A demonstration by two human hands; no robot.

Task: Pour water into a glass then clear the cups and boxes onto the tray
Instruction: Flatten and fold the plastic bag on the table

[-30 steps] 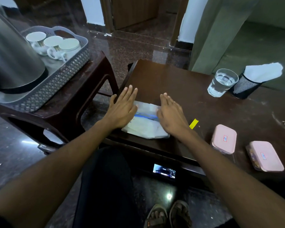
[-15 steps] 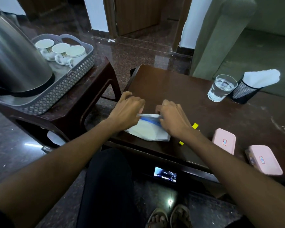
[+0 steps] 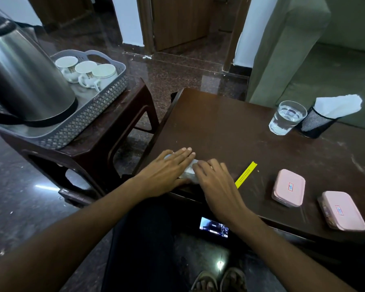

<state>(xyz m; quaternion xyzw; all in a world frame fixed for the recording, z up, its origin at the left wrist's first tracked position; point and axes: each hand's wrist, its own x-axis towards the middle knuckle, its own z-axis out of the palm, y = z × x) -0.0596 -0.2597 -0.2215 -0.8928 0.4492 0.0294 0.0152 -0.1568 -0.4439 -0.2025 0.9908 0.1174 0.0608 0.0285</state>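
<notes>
Progress: pour looks done, glass [image 3: 288,116] at upper right of the tabletop [image 3: 219,123] has water in it. Cups cleared: 3 cups [image 3: 86,72] sit inside the grey tray [image 3: 93,110] at upper left, next to 1 steel kettle [image 3: 23,76]. Tray is on a side stool [image 3: 105,142], left of the tabletop.

Centre frame: left hand [image 3: 167,171] and right hand [image 3: 217,182] both lie flat with straight fingers, pressing down on 1 folded whitish plastic bag [image 3: 190,171] at the tabletop's near edge. Neither grip is closed round anything.

Just right of the hands: 1 yellow strip [image 3: 246,174].

Still left: 2 pink boxes [image 3: 289,187] at lower right, flat on the tabletop, well apart from the tray. Likely both go to the tray next.

Far right: 1 black mesh holder [image 3: 315,124] with white napkin, touching or just beside the glass.
</notes>
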